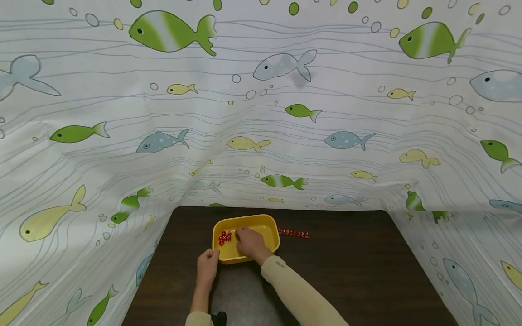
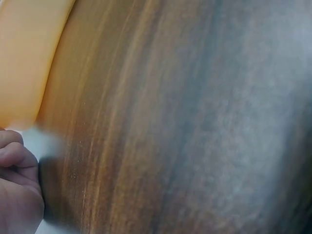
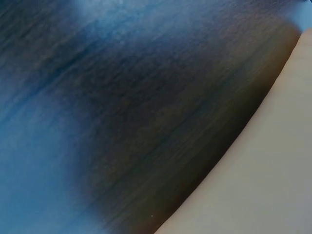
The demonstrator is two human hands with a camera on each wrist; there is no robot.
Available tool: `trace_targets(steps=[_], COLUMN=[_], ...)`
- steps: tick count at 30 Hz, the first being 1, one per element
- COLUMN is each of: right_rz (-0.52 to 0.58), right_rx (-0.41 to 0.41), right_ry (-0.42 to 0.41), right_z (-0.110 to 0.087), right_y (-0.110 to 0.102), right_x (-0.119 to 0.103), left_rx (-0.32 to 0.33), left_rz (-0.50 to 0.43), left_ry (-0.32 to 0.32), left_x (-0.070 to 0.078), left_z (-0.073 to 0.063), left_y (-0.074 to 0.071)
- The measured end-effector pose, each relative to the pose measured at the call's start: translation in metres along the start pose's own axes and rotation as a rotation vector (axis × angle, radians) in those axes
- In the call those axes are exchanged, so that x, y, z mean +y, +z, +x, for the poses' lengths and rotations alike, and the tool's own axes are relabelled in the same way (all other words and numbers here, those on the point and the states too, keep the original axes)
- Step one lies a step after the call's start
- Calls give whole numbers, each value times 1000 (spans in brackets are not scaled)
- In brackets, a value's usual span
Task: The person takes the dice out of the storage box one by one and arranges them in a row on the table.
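A yellow tray (image 1: 267, 222) lies on the dark table, with several small red dice (image 1: 224, 237) grouped in its left part. My left hand (image 1: 207, 267) grips the tray's front left corner; the left wrist view shows its curled fingers (image 2: 17, 153) beside the yellow wall. Over the inside of the tray, my right hand (image 1: 250, 243) points its fingertips down, just right of the dice. Whether a die is between those fingertips is hidden. To the right of the tray, more red dice (image 1: 293, 233) form a line on the table.
A dark wood-grained table (image 1: 346, 271) extends around the tray. White sheeting (image 1: 285, 149) printed with fish rises behind it and along both sides. The right wrist view holds only blurred dark tabletop and a pale sleeve (image 3: 258, 180).
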State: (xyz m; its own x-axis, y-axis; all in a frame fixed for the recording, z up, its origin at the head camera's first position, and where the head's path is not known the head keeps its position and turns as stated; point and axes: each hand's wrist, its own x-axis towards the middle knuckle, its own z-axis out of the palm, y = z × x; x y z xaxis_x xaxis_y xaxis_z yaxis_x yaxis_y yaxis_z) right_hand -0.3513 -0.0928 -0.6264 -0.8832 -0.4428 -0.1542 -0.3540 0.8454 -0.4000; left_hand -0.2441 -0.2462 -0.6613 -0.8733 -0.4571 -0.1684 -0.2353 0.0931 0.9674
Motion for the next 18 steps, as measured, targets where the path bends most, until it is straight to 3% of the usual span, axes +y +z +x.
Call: trace_targets(steps=[9,18], right_rz=[12,42], right_rx=[7,-7], right_ry=[0,5], right_z=[0,-1], right_y=[-1,-9], right_x=[0,-1], left_rx=[78,83], left_rz=[-37,-31], left_ry=[36,27], left_x=[-3,-3], left_z=[-1,-1], left_y=[6,6])
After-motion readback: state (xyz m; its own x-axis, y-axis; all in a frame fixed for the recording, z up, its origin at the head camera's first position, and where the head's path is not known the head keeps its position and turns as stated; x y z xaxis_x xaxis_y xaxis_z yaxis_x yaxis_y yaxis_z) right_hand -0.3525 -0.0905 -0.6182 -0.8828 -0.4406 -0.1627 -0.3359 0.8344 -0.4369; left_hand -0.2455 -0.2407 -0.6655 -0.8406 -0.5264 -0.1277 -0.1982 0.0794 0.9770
